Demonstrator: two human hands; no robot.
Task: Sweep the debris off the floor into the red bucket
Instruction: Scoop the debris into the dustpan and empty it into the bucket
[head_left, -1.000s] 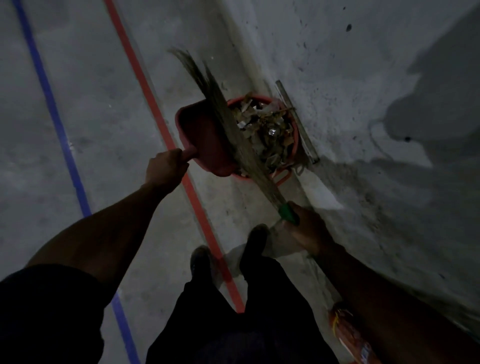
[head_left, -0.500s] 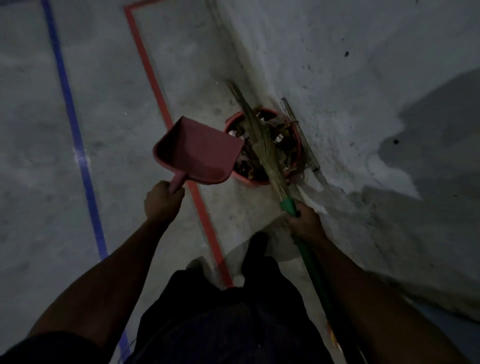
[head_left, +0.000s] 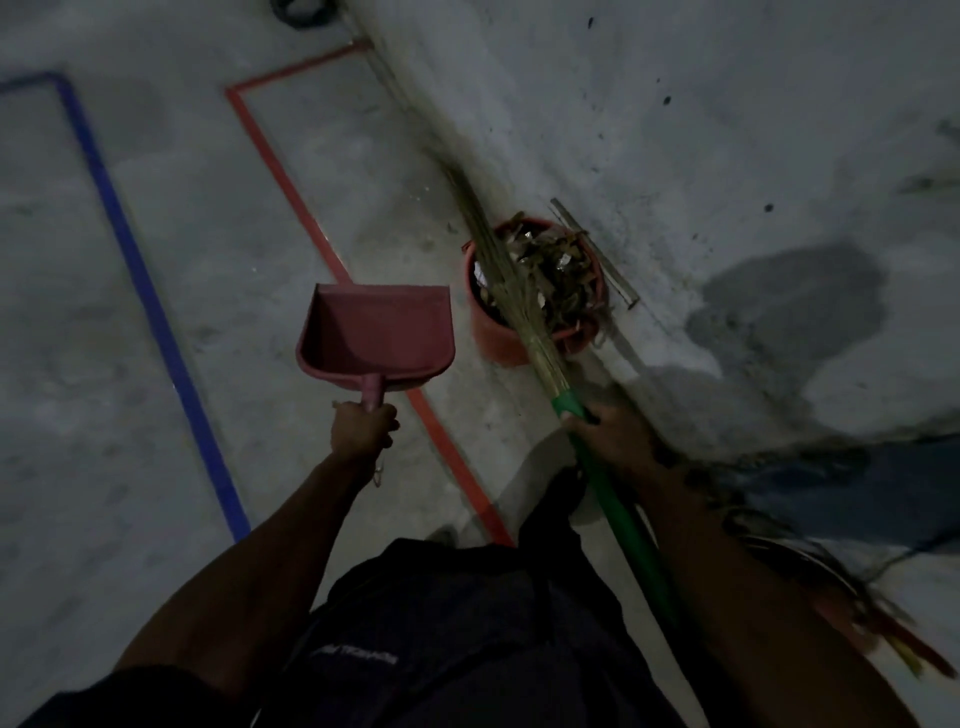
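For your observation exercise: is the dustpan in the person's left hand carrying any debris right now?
No. The dustpan held by the left hand shows a bare inside; the debris fills the red bucket.

So a second earlier the red dustpan (head_left: 376, 332) was tipped up against the rim of the red bucket (head_left: 498, 340), mouth turned down over the debris (head_left: 553, 265). The left hand (head_left: 363, 430) pulled it back and leveled it out, so it ended up clear of the bucket on the left, hollow facing up. The broom (head_left: 519, 306) in the right hand (head_left: 610, 439) shifted too: its bristles went from lying across the dustpan to lying over the bucket's left side. The view also backed off.
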